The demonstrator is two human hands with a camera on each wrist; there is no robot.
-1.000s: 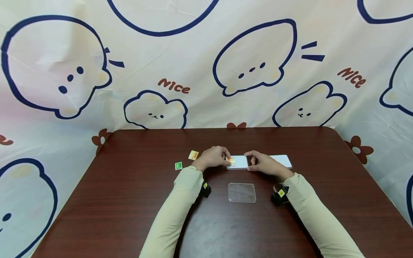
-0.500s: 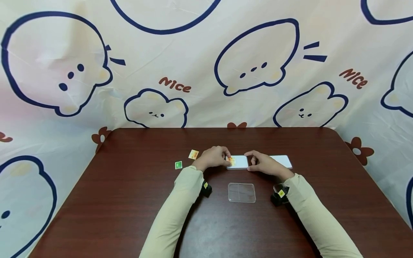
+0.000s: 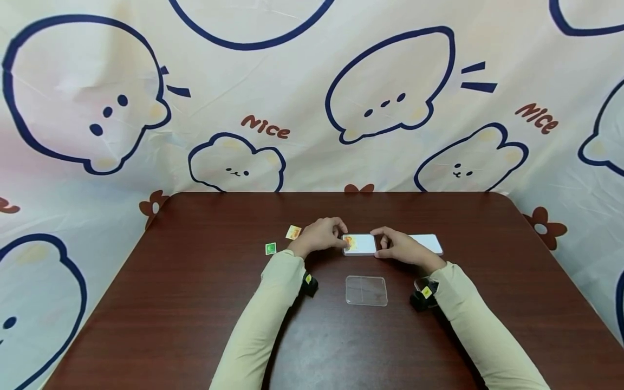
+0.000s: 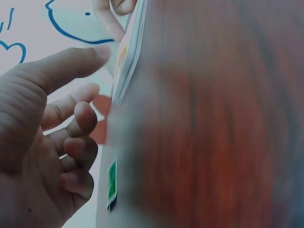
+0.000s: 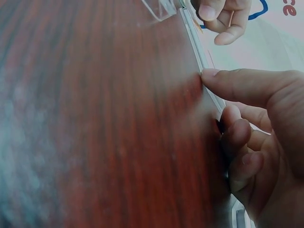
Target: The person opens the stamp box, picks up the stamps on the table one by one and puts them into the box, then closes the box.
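A flat white rectangular case (image 3: pixel 364 245) lies near the back of the table, its layered edge (image 4: pixel 134 59) showing in the left wrist view. On its left end is a yellow-orange picture sticker (image 3: pixel 350 241). My right hand (image 3: pixel 403 249) grips the right end, thumb (image 5: pixel 216 78) against the near edge and index finger at the far corner. My left hand (image 3: pixel 319 236) is at the left end, its thumb tip close by the sticker, thumb and index finger apart with nothing between them. Its other fingers are loosely bent in the left wrist view.
Another flat white piece (image 3: pixel 428 243) lies behind my right hand, partly hidden. Left of my left hand are a yellow-orange sticker (image 3: pixel 293 232) and a green sticker (image 3: pixel 270 248). A clear rectangular plastic lid (image 3: pixel 366 291) lies in front on the brown table (image 3: pixel 161 303).
My left thumb and index finger have spread apart and drawn back slightly, leaving the sticker on the white case more exposed. My right hand keeps its grip in place.
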